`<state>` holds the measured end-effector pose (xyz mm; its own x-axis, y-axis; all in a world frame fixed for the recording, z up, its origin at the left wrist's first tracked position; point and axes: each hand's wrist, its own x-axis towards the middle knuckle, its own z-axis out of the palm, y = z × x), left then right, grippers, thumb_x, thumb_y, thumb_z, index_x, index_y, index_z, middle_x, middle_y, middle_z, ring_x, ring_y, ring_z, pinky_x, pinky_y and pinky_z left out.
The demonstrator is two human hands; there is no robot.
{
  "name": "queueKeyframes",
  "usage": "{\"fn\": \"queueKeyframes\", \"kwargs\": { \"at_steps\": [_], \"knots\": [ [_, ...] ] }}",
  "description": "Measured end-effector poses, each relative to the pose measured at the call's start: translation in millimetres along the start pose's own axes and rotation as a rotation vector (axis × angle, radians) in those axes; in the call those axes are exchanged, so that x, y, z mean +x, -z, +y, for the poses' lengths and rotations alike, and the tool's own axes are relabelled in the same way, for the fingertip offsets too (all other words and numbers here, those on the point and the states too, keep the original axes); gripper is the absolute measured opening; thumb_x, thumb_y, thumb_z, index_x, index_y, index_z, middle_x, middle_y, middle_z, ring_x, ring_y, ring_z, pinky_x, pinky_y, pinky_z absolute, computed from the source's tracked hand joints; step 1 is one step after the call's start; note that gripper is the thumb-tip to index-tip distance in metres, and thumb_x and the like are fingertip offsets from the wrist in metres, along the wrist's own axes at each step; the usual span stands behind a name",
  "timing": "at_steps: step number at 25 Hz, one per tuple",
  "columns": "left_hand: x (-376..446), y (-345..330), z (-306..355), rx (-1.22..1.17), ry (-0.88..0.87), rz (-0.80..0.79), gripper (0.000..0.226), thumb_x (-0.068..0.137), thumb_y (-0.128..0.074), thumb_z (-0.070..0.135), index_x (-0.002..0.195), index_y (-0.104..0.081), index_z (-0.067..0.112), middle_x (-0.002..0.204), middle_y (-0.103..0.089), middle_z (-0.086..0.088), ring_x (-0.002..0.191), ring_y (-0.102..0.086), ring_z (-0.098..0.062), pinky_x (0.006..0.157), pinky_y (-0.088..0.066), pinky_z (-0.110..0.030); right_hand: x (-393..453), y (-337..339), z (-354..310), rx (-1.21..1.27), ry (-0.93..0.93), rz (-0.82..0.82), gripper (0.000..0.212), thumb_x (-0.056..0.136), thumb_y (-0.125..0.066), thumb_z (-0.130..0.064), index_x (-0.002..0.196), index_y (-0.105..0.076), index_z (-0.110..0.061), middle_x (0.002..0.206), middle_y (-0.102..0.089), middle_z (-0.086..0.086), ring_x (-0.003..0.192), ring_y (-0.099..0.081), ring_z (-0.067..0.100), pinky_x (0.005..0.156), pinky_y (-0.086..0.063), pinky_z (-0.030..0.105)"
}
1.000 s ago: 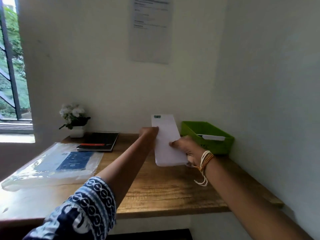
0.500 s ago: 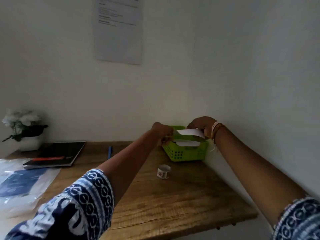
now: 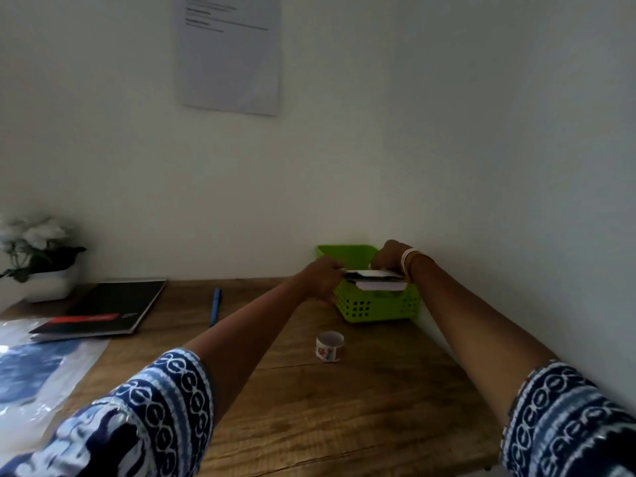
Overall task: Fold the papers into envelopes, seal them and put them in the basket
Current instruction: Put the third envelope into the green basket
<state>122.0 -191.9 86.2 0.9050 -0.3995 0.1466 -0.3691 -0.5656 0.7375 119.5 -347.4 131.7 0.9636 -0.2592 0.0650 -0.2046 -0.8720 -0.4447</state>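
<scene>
The envelope is held flat just above the basket, long axis left to right; left hand and right hand fingers are clamped on its ends

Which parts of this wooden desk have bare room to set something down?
Bare wood lies between the blue pen and small tape roll, and along the front edge. Crowded: the left, with black notebook and plastic-wrapped packet; the far right corner holds the green plastic basket.

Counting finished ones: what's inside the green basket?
One white envelope lies inside the basket; both hands hold another over it. Anything underneath is hidden.
</scene>
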Motion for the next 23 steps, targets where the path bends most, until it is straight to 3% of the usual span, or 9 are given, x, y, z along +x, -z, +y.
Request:
{"fn": "queueKeyframes", "kwargs": {
  "at_steps": [1, 3, 4, 6, 9, 12, 16, 19, 23],
  "knots": [
    [-0.8, 0.2, -4.7, 0.057, -0.036, 0.003, 0.026, 0.099, -0.039, 0.012, 0.111, -0.060, 0.004, 0.100, -0.065, -0.020, 0.086, -0.067, -0.032, 0.065, -0.049, -0.024, 8.8, -5.9, 6.4, -0.035, 0.023, -0.007, 0.011, 0.094, -0.054, -0.017, 0.091, -0.053, -0.007, 0.086, -0.056, 0.014, 0.088, -0.055, 0.026, 0.064, -0.039, 0.028],
    [-7.1, 2.1, -13.3, 0.149, -0.072, 0.028, 0.034, 0.099, -0.041, 0.012, 0.129, -0.054, 0.005, 0.128, -0.057, -0.019, 0.114, -0.057, -0.036, 0.080, -0.042, -0.028, 18.4, -14.4, 9.5, -0.112, 0.060, 0.070, 0.021, 0.091, -0.056, -0.019, 0.099, -0.058, 0.001, 0.100, -0.061, 0.018, 0.097, -0.056, 0.031, 0.069, -0.040, 0.028],
    [-12.9, 4.2, -18.0, 0.172, -0.083, 0.047, 0.036, 0.098, -0.043, 0.013, 0.133, -0.052, 0.007, 0.133, -0.055, -0.016, 0.117, -0.055, -0.034, 0.082, -0.041, -0.028, 19.1, -18.3, 9.8, -0.075, 0.050, 0.119, 0.028, 0.088, -0.056, -0.021, 0.105, -0.059, 0.001, 0.112, -0.062, 0.020, 0.101, -0.057, 0.033, 0.076, -0.044, 0.031],
    [-28.1, 10.4, -28.3, 0.194, -0.114, 0.101, 0.036, 0.096, -0.047, 0.010, 0.130, -0.056, 0.008, 0.131, -0.058, -0.011, 0.117, -0.057, -0.030, 0.083, -0.045, -0.027, 4.3, -27.7, 3.8, -0.003, 0.114, 0.358, 0.029, 0.084, -0.053, -0.023, 0.103, -0.064, -0.005, 0.114, -0.063, 0.020, 0.103, -0.059, 0.036, 0.088, -0.049, 0.039],
    [-57.1, 18.9, -56.1, 0.142, -0.060, 0.173, 0.031, 0.091, -0.051, 0.004, 0.120, -0.063, 0.005, 0.116, -0.065, -0.009, 0.109, -0.061, -0.026, 0.075, -0.045, -0.023, -50.3, -56.7, -8.5, 0.226, 0.392, 0.698, 0.018, 0.084, -0.056, -0.015, 0.085, -0.069, -0.003, 0.089, -0.068, 0.018, 0.086, -0.062, 0.035, 0.076, -0.051, 0.042],
    [-83.4, 28.3, -94.8, 0.163, 0.088, 0.228, 0.028, 0.089, -0.054, 0.008, 0.114, -0.067, 0.013, 0.121, -0.063, -0.005, 0.108, -0.059, -0.019, 0.080, -0.042, -0.023, -99.4, -88.0, -15.1, 0.224, 0.470, 0.464, 0.018, 0.082, -0.063, -0.023, 0.085, -0.071, -0.007, 0.085, -0.071, 0.013, 0.083, -0.065, 0.030, 0.071, -0.052, 0.037],
    [-101.6, 43.4, -128.0, 0.135, 0.235, 0.474, 0.028, 0.085, -0.056, 0.007, 0.109, -0.068, 0.012, 0.118, -0.063, -0.011, 0.107, -0.059, -0.025, 0.084, -0.044, -0.027, -114.9, -114.8, -12.7, -0.019, 0.295, 0.019, 0.057, 0.079, -0.066, -0.038, 0.130, -0.055, -0.014, 0.129, -0.060, 0.009, 0.117, -0.057, 0.027, 0.095, -0.048, 0.034],
    [-101.7, 54.9, -141.4, 0.199, 0.369, 0.542, 0.035, 0.083, -0.059, 0.011, 0.118, -0.062, 0.009, 0.122, -0.060, -0.017, 0.110, -0.056, -0.030, 0.091, -0.047, -0.035, -109.1, -130.8, -16.9, -0.012, 0.302, -0.035, 0.045, 0.079, -0.066, -0.029, 0.121, -0.060, -0.013, 0.124, -0.063, 0.009, 0.111, -0.060, 0.026, 0.094, -0.050, 0.035],
    [-90.5, 60.7, -139.1, 0.320, 0.431, 0.499, 0.039, 0.088, -0.060, 0.024, 0.123, -0.057, 0.008, 0.119, -0.062, -0.013, 0.109, -0.059, -0.028, 0.082, -0.048, -0.034, -88.7, -146.1, -36.4, 0.131, 0.292, 0.040, 0.036, 0.080, -0.069, -0.029, 0.109, -0.063, -0.009, 0.112, -0.066, 0.011, 0.103, -0.062, 0.026, 0.084, -0.049, 0.031]
  ]
}}
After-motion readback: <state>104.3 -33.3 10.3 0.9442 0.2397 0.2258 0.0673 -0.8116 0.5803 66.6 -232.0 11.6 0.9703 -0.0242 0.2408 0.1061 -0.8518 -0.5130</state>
